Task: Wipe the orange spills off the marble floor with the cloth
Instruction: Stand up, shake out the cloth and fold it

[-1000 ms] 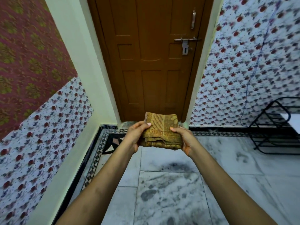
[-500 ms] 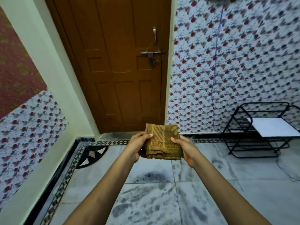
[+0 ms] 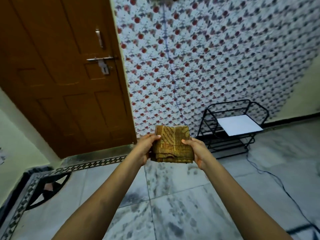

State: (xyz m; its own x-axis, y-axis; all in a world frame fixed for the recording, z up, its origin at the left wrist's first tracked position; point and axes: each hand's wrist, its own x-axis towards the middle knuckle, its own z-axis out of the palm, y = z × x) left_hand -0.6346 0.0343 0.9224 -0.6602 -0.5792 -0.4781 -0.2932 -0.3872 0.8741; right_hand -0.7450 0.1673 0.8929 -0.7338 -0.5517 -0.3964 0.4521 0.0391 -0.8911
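- Both arms out front: left hand (image 3: pixel 144 147) and right hand (image 3: pixel 199 150) each pinch a side of the folded cloth (image 3: pixel 171 144), held up in the air, well above the marble floor (image 3: pixel 181 205).
- No orange spills in sight from here, only grey veining.
- Risk: the black cable (image 3: pixel 270 175) trails across the floor on the right, a snag or trip if the wiping strays that way.

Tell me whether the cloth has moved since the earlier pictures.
Cannot tell: the camera swung right. Against the door, the cloth went from its front to its right, held in both hands.
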